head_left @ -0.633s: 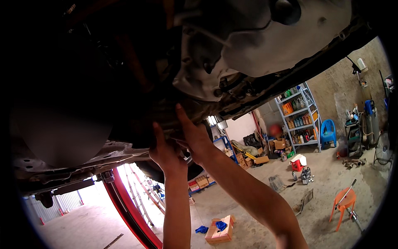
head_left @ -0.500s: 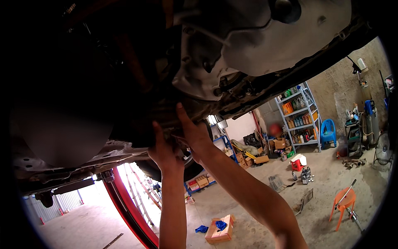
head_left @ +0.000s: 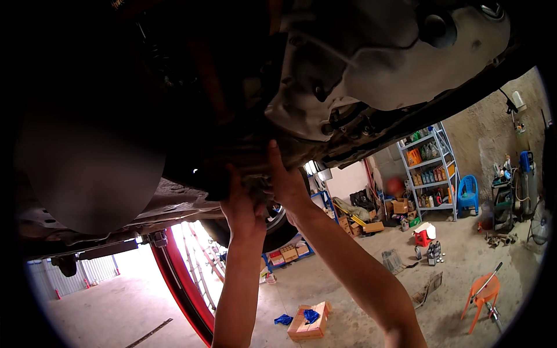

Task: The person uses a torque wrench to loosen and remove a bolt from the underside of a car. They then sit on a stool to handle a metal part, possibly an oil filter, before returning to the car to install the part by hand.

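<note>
Head view: two bare hands reach up into deep shade beneath a raised vehicle (head_left: pixel 154 210), with a wheel (head_left: pixel 284 232) just beyond them.
Dark underbody part (head_left: pixel 246 154): around and just above the fingertips, left of and lower than the pale casing (head_left: pixel 386 78); its outline is lost in shadow.
Left hand (head_left: pixel 245 211): index finger points upward, the others bend inward; its tip looks set against the part, though contact is hard to confirm.
Right hand (head_left: pixel 288 188): index finger stands straight, tip at the part; the others curl toward the left hand. How widely they spread, and whether they pinch anything, I cannot tell.
Weight: probably more than it looks if it is metal; the material is too dim to judge.
Stiffness: likely rigid, with little give under a fingertip.
Surface: possibly greasy or gritty, so bare skin might slip.
Fragility: the body seems sturdy; any thin edge or clip would deserve more care.
Best hold: both palms beneath, fingers spread along the lower edge on either side, sharing the load.
</note>
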`<action>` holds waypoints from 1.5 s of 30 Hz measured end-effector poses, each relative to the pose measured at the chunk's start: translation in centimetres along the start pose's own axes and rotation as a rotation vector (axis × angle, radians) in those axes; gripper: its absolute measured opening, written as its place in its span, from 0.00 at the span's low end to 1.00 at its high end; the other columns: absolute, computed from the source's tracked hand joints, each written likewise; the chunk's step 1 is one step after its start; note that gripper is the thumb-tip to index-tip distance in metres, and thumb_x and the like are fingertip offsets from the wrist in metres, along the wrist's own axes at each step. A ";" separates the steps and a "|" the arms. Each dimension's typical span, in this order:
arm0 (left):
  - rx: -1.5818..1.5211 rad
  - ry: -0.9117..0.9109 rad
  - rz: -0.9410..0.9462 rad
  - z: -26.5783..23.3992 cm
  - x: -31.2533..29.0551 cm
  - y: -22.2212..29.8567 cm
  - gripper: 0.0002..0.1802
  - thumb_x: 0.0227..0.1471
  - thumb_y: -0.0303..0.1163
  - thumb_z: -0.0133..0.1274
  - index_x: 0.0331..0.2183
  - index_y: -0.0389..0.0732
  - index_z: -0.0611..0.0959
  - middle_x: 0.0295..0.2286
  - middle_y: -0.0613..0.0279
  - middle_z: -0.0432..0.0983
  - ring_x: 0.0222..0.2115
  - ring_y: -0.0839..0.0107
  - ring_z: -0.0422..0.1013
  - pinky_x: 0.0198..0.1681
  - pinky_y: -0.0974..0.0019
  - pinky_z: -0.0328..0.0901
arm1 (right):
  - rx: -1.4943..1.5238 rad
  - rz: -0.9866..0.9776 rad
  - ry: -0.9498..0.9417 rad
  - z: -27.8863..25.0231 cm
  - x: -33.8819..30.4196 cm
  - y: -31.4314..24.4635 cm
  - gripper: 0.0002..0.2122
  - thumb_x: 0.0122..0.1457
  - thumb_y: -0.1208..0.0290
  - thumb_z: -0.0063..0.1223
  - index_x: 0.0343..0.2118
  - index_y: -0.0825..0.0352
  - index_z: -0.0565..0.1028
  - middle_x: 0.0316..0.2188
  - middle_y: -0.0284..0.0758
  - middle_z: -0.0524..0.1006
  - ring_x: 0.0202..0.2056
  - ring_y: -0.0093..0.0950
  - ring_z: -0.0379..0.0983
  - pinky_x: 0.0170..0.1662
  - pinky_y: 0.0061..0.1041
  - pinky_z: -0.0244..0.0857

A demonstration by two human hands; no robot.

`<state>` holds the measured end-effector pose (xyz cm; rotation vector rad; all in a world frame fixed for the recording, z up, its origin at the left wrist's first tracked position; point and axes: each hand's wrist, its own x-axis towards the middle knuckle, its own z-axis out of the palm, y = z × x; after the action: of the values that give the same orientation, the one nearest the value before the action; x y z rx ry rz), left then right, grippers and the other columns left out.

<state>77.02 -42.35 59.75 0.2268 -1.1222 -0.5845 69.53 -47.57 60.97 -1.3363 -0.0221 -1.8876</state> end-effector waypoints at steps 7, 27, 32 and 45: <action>0.102 0.093 0.047 1.3 -0.3 -0.4 0.19 0.58 0.52 0.50 0.23 0.51 0.71 0.14 0.77 0.54 0.11 0.84 0.49 0.13 0.77 0.42 | 0.035 0.162 -0.139 -0.8 -0.8 -1.5 0.37 0.60 0.41 0.44 0.59 0.73 0.62 0.55 0.45 0.70 0.53 0.36 0.69 0.53 0.31 0.63; 0.074 -0.049 0.064 -0.6 1.6 -1.4 0.27 0.60 0.57 0.42 0.19 0.47 0.70 0.12 0.72 0.59 0.10 0.82 0.53 0.11 0.75 0.46 | 0.278 0.183 -0.135 -0.2 -1.6 -2.3 0.25 0.57 0.46 0.54 0.31 0.71 0.75 0.14 0.35 0.73 0.12 0.25 0.70 0.13 0.23 0.62; 0.093 -0.086 0.048 -1.1 1.9 -1.6 0.28 0.60 0.58 0.41 0.22 0.46 0.72 0.12 0.72 0.60 0.09 0.82 0.54 0.10 0.76 0.47 | 0.308 0.178 -0.136 -0.2 -1.7 -1.9 0.24 0.57 0.47 0.55 0.29 0.70 0.73 0.10 0.35 0.71 0.08 0.27 0.67 0.09 0.26 0.60; 0.009 -0.089 -0.008 -0.2 0.8 -0.8 0.24 0.63 0.53 0.40 0.42 0.42 0.75 0.26 0.67 0.73 0.22 0.79 0.67 0.24 0.75 0.62 | -0.614 -0.764 -0.143 -3.0 -6.7 -0.4 0.08 0.51 0.78 0.54 0.36 0.68 0.76 0.32 0.42 0.76 0.34 0.35 0.75 0.35 0.27 0.68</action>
<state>77.18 -43.51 59.91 0.2143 -1.2101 -0.6014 67.68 -44.69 54.48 -2.0882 -0.0301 -2.5469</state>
